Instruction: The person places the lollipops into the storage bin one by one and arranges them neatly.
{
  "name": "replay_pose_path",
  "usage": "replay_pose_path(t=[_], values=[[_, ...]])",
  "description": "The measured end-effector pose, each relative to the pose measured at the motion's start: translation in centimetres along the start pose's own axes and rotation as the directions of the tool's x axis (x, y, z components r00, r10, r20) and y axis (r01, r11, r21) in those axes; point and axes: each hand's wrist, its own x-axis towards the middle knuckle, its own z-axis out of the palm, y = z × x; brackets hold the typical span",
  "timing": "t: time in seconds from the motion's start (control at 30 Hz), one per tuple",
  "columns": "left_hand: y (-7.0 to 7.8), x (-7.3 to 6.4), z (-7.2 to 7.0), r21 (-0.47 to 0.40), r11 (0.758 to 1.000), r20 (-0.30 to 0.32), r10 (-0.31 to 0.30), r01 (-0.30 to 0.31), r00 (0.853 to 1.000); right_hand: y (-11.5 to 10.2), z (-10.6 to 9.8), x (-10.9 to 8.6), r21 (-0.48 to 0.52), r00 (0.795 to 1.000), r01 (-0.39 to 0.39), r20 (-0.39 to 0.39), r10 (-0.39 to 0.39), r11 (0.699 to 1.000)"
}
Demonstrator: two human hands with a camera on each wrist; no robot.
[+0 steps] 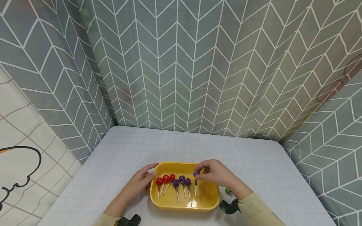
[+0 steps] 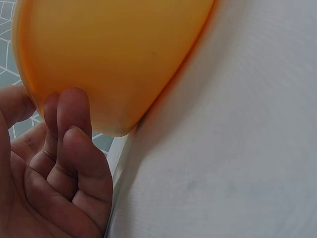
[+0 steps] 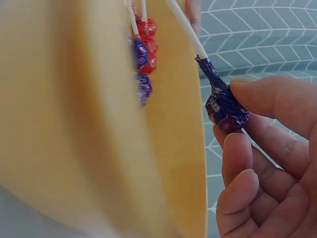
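Observation:
My right hand (image 1: 216, 172) pinches a purple-wrapped lollipop (image 3: 225, 106) by its candy end, over the right half of a yellow tray (image 1: 183, 207). The lollipop's white stick points toward the near side of the tray. Three red lollipops (image 1: 166, 179) lie at the tray's left. Beside them, in the middle, are three purple lollipops (image 1: 182, 179), sticks toward me. My left hand (image 1: 139, 180) grips the tray's left end, thumb at the rim and fingers against the outer wall (image 2: 99, 64).
A green-wrapped lollipop (image 1: 228, 191) lies on the white table (image 1: 135, 141) just right of the tray, partly hidden by my right wrist. Patterned grey curtains (image 1: 175, 78) hang behind the table and at its sides. A dark wrist strap device (image 1: 229, 207) sits on my right forearm.

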Motion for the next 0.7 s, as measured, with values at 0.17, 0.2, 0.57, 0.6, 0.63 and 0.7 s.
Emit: replay_pose_path(t=[0.17,0.2,0.57,0.6,0.63,0.7], values=[[0.1,-0.1,-0.1,0.003,1.0,0.0,0.005,-0.005,1.0,0.2,0.5,0.3,-0.013,1.0,0.001,0.017,0.0,1.0],[0.1,-0.1,-0.1,0.003,1.0,-0.002,0.004,-0.004,1.0,0.2,0.6,0.4,-0.016,1.0,-0.003,0.022,0.004,1.0],[0.0,-0.2,-0.1,0.007,1.0,0.002,0.003,-0.003,1.0,0.0,1.2,0.7,-0.039,0.999,-0.032,0.043,0.033,0.999],[0.0,-0.1,-0.1,0.007,1.0,0.003,0.004,-0.004,1.0,0.0,1.3,0.7,-0.044,0.998,-0.034,0.046,0.036,0.998],[0.0,-0.1,-0.1,0.006,1.0,0.004,0.004,-0.004,1.0,0.1,1.3,0.7,-0.049,0.998,-0.037,0.049,0.04,0.998],[0.0,-0.1,-0.1,0.003,1.0,0.004,0.001,-0.001,1.0,0.1,1.4,0.7,-0.058,0.997,-0.042,0.056,0.045,0.997]])
